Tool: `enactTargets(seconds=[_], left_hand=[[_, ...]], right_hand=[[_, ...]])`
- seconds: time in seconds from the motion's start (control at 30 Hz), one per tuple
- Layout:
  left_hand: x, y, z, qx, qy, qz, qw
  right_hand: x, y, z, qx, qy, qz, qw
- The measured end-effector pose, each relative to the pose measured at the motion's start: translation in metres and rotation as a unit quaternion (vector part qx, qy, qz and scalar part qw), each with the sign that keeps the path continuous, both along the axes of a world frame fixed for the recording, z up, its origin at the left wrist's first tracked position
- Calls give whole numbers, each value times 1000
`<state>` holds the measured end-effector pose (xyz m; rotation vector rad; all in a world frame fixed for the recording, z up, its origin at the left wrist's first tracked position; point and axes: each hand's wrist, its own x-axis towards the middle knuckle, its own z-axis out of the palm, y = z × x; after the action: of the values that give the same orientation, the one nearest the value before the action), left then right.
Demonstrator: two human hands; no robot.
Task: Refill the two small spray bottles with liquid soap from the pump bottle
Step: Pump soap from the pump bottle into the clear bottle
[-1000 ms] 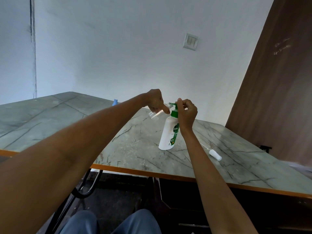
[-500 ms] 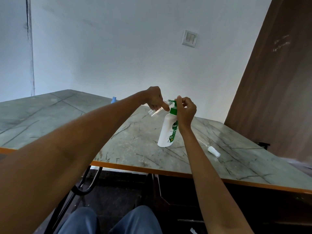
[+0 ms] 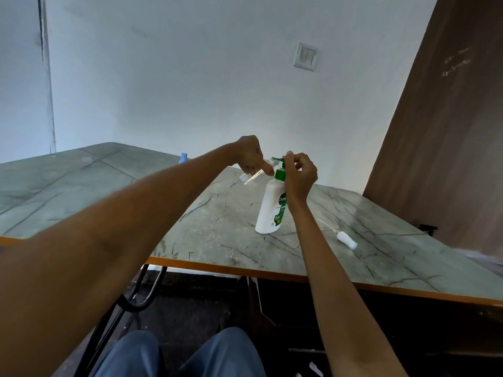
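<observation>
Little has changed over the last second: the left hand (image 3: 249, 156) still pinches the clear spray bottle (image 3: 251, 176), tilted at the nozzle of the pump bottle (image 3: 272, 209), which stands on the table (image 3: 217, 227). The right hand (image 3: 299, 174) stays curled over the pump head; soap flow is probably under way, though too small to see. A white spray cap (image 3: 347, 240) lies well apart.
</observation>
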<state>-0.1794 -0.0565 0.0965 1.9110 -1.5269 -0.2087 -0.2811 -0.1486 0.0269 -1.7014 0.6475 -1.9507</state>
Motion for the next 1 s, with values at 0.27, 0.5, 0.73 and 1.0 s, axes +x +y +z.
enactTargets(seconds=[0.27, 0.5, 0.73, 1.0], left_hand=[[1, 0, 0, 3, 4, -4, 1000], [-1, 0, -1, 5, 8, -7, 1000], [0, -1, 0, 2, 13, -1, 1000], [2, -4, -5, 7, 15, -10, 1000]], right_hand=[[-2, 5, 2, 5, 19, 8, 1000], [-1, 6, -1, 4, 2, -7, 1000], [-4, 2, 3, 6, 26, 5, 1000], [0, 6, -3, 19, -1, 5, 1000]])
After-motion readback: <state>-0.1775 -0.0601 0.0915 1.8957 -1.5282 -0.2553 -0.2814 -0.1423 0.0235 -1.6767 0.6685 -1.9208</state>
